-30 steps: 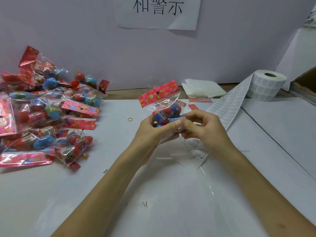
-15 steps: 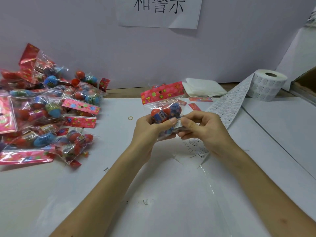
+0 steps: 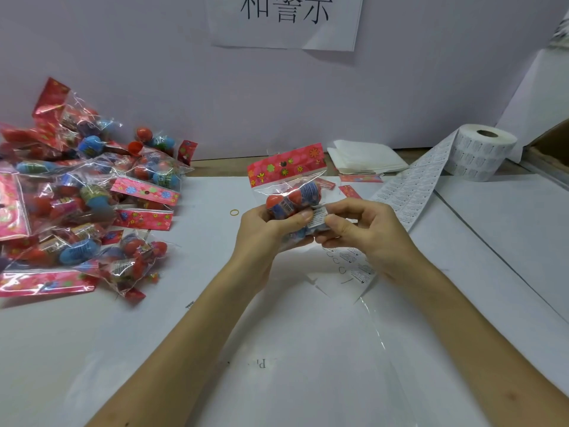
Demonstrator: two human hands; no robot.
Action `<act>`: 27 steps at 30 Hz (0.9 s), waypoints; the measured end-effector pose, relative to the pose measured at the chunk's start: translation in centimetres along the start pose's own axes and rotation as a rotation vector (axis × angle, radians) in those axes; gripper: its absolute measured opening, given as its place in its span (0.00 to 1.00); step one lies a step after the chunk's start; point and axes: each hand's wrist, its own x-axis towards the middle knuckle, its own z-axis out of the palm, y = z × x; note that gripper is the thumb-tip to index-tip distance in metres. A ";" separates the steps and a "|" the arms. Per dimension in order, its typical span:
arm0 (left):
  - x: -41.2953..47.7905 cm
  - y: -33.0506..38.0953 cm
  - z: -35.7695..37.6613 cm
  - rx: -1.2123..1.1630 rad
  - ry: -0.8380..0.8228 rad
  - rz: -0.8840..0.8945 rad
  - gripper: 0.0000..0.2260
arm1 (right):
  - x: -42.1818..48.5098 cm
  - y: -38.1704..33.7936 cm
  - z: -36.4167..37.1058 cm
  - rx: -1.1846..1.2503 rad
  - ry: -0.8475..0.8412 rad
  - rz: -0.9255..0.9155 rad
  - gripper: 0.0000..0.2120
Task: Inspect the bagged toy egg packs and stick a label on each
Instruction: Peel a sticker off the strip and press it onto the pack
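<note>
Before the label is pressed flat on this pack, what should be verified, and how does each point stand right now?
1. Egg pack held: ok, the left hand grips it upright above the table.
2. Label at the pack: ok, the right hand pinches it against the bag's front.
3. Label stuck flat all round: cannot tell, fingers cover its edges.
4. Label print legible: cannot tell, too small.
5. Label strip near for the next pack: ok, it lies beside the right hand.
6. Pile of packs labelled: cannot tell.
</note>
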 end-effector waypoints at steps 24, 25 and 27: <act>-0.1 -0.4 0.6 0.102 -0.017 0.061 0.09 | -0.1 0.7 -0.1 -0.265 0.212 -0.169 0.09; -0.1 -0.5 0.6 0.102 -0.016 0.064 0.09 | -0.1 0.6 -0.2 -0.234 0.199 -0.163 0.07; -0.1 -0.5 0.5 0.124 -0.009 0.075 0.09 | -0.3 0.5 0.0 -0.199 0.174 -0.155 0.06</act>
